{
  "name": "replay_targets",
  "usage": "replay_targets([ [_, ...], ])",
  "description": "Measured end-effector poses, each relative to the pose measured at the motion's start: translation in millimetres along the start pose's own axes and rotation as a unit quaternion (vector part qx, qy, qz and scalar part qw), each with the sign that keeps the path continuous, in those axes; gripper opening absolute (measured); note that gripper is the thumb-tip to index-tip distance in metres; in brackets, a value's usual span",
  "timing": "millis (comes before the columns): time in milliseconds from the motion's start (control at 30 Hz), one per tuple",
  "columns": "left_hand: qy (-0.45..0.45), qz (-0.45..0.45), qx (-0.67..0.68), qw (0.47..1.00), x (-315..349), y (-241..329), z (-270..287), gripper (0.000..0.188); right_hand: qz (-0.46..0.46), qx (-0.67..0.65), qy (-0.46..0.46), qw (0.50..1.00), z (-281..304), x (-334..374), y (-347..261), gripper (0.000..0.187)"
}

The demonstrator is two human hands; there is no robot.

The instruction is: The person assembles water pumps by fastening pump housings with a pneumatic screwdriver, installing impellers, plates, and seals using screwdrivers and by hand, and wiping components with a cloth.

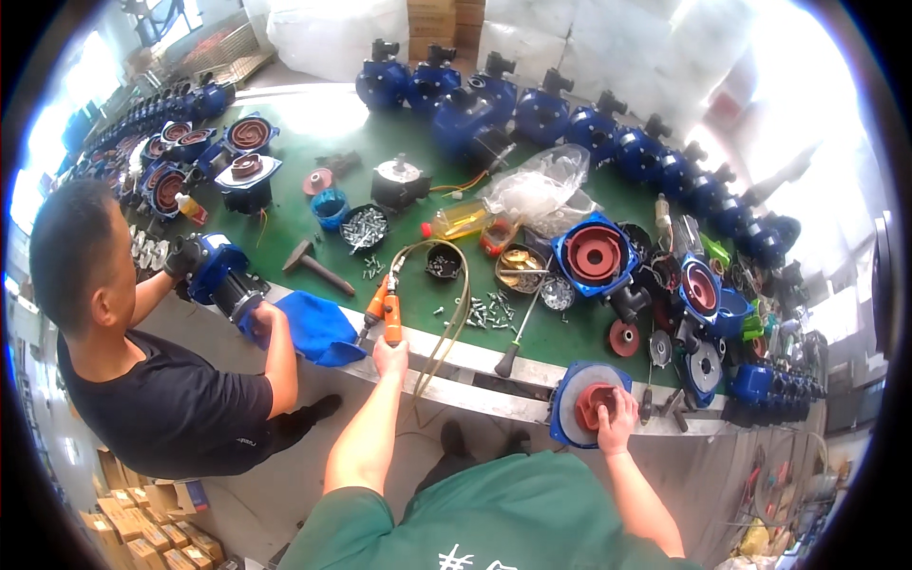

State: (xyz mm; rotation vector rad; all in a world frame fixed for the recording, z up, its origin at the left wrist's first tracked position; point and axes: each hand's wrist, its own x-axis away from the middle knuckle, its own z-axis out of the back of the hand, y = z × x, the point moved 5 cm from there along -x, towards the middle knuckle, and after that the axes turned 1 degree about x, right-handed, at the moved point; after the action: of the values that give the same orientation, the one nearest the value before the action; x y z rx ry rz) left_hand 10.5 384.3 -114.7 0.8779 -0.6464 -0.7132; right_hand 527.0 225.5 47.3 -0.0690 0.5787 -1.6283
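Note:
My left hand [390,358] is closed round the orange grip of an air screwdriver [392,326], at the near edge of the bench. A yellowish hose [464,313] loops from the tool over the bench. My right hand [617,423] grips the side of a dark red impeller [593,406], its fingers curled over the rim. That impeller sits on a grey disc in a blue square-cornered pump cover [566,408], at the bench's near edge. Between my hands lies a black-handled screwdriver [511,353]. Loose bolts [489,311] are scattered beyond it.
At the left, a co-worker [157,351] holds a blue pump [218,271]. A hammer [318,268], a bowl of bolts [365,229] and a blue cloth [323,328] lie on the green bench [313,119]. Blue pumps [541,116] line the far edge; parts crowd the right.

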Motion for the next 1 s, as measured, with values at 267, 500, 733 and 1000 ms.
replay_targets([
  [267, 0.02, -0.072, -0.165, 0.983, 3.7, 11.3, 8.4, 0.049, -0.006, 0.009, 0.033, 0.999, -5.2, -2.0, 0.1, 0.052],
  [500, 0.014, -0.142, -0.084, 0.986, 1.0, -7.0, 17.4, 0.046, -0.014, -0.013, 0.042, 0.999, 2.4, -8.6, -1.4, 0.05],
  [733, 0.032, -0.149, -0.054, 0.987, 65.3, 46.4, 32.1, 0.04, -0.005, -0.039, 0.042, 0.998, 8.2, 0.3, 11.5, 0.051],
  [1000, -0.222, -0.372, -0.08, 0.898, 284.9, 175.5, -64.3, 0.052, -0.095, -0.285, 0.049, 0.953, 24.8, 13.5, 84.3, 0.037],
])
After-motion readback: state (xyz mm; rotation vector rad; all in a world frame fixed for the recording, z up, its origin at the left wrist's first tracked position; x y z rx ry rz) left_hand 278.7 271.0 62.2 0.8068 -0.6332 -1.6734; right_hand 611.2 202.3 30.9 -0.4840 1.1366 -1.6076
